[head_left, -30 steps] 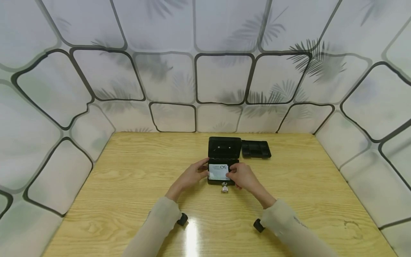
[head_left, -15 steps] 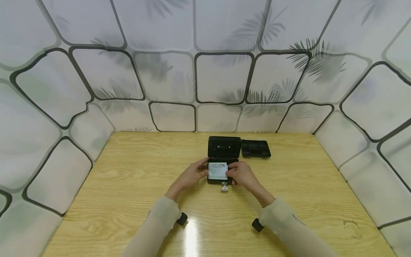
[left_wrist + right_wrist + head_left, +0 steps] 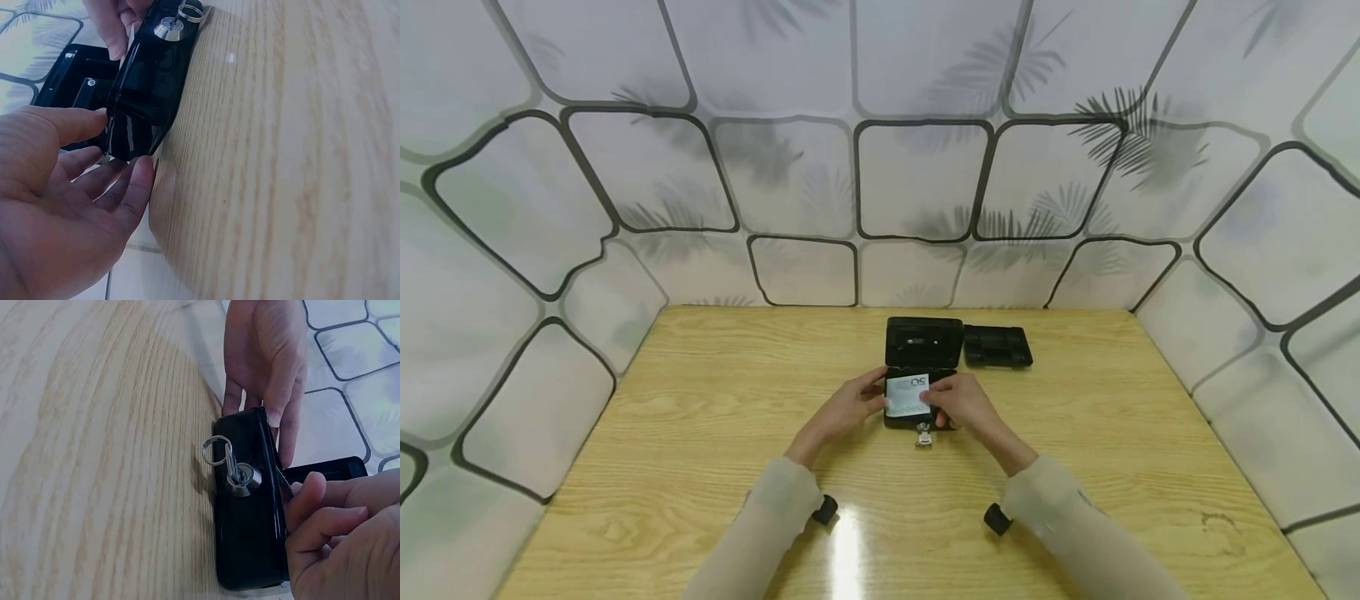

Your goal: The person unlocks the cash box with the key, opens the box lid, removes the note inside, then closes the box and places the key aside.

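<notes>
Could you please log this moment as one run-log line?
left hand: touches cash box | right hand: pinches banknote over box | key: in lock

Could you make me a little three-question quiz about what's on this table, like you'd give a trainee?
1. True or false: the black cash box has its lid raised.
2. What sits in the lock on the box front?
3. Which lies behind and right of the box: A) black tray, B) red cup?

Key:
1. True.
2. A key with a ring.
3. A.
</notes>
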